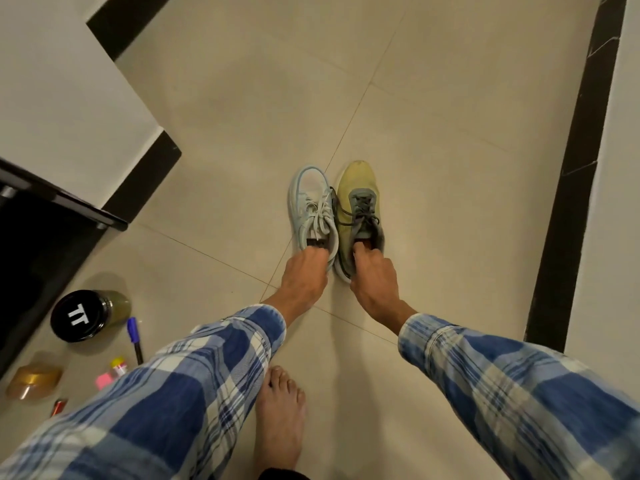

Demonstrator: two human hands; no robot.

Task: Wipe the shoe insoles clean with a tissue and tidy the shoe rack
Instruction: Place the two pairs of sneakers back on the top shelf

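**Two shoes on hooked fingers — a slip waiting**

The pale blue sneaker (311, 206) and the yellow-green sneaker (358, 199) touch side by side at centre frame; whether they rest on the tiled floor (433, 98) I cannot tell. The left hand (304, 271) curls its fingers into the pale shoe's opening, and the right hand (374, 282) does so in the yellow one. Shallow hooks like these could let go, and loose laces could snag. The jar (85, 317) and pen (135, 337) at lower left, near the bare foot (280, 410), invite a stumble.

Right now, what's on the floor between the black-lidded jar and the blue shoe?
Nothing: in the head view only bare floor tile, crossed by a joint line, lies between the jar and the blue shoe.
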